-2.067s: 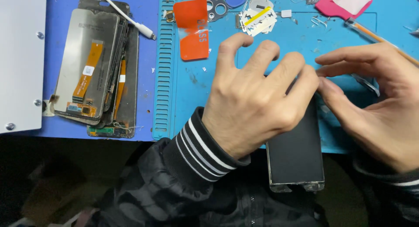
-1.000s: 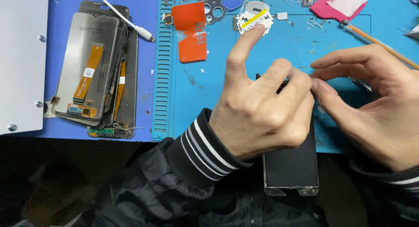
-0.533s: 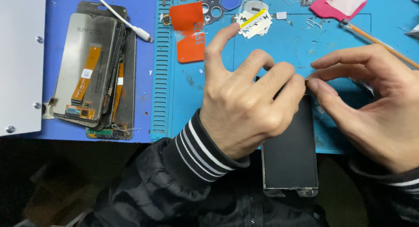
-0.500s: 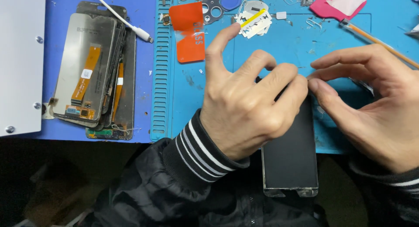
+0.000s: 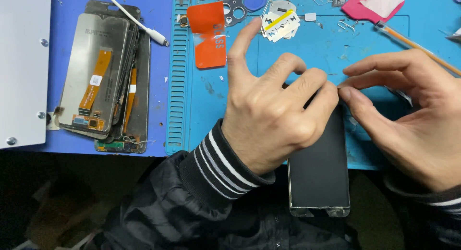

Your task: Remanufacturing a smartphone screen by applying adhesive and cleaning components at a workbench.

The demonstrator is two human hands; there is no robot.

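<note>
Near the blue mat (image 5: pixel 307 58), its front edge overhung by the black phone screen (image 5: pixel 319 175), the panel's top is pinched by left hand (image 5: pixel 269 120) and right hand (image 5: pixel 408 120) fingers; separation looks begun, unfinished. Screen stack (image 5: pixel 103 77) lies left of the mat.

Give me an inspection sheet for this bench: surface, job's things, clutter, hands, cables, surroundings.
Surface: blue repair mat, scuffed, on a darker blue sheet.
Job's things: black phone screen lying flat, overhanging the mat's near edge.
Clutter: stack of screen panels with orange flex strips; orange film tab; razor blades; pink cloth; orange-handled tool.
Hands: left hand pressing on the screen's top; right hand pinching at its upper right corner.
Cables: white cable over the stack.
Surroundings: white metal panel at left.
</note>
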